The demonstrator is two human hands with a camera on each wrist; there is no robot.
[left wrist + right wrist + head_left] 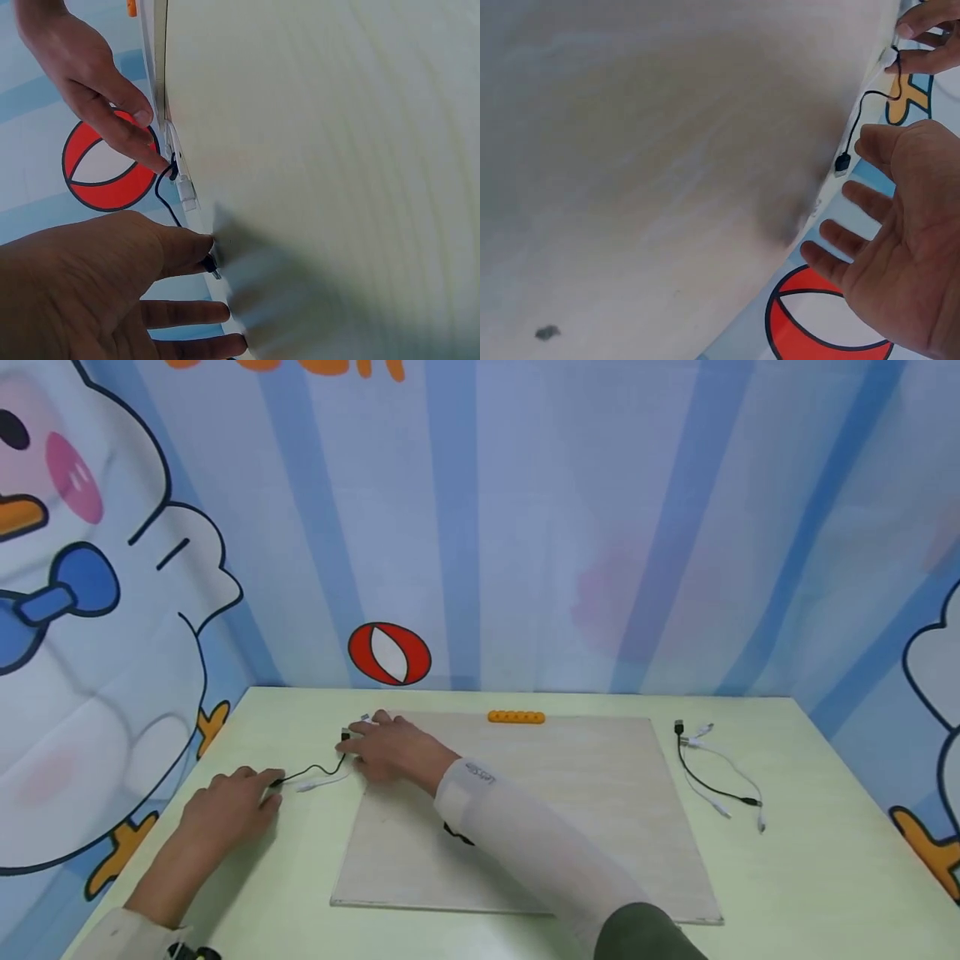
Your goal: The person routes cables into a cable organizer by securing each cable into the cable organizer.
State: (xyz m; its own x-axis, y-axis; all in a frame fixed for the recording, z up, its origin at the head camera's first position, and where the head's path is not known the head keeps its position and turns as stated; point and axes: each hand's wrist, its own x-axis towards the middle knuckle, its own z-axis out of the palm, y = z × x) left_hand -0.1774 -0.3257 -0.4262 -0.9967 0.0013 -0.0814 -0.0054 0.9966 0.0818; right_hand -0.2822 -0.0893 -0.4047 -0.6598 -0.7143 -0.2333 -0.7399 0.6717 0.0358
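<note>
A short black USB cable (318, 768) lies toward the left of the table, strung between the two hands. At its near end, the thumb and a finger of the left hand (228, 814) pinch the small black connector (211, 265). By the black USB-A plug (842, 163) at the far end is the right hand (397, 747), fingers spread and thumb tip close beside the plug; the left wrist view shows a fingertip at this cable. Alongside lies a white cable (318, 783), partly hidden under the right hand.
A thin pale board (570, 810) covers the table's middle, under the right forearm. An orange strip with bumps (516, 717) sits at its back edge. More black and white cables (720, 768) lie on the right. A printed curtain (525, 527) stands behind.
</note>
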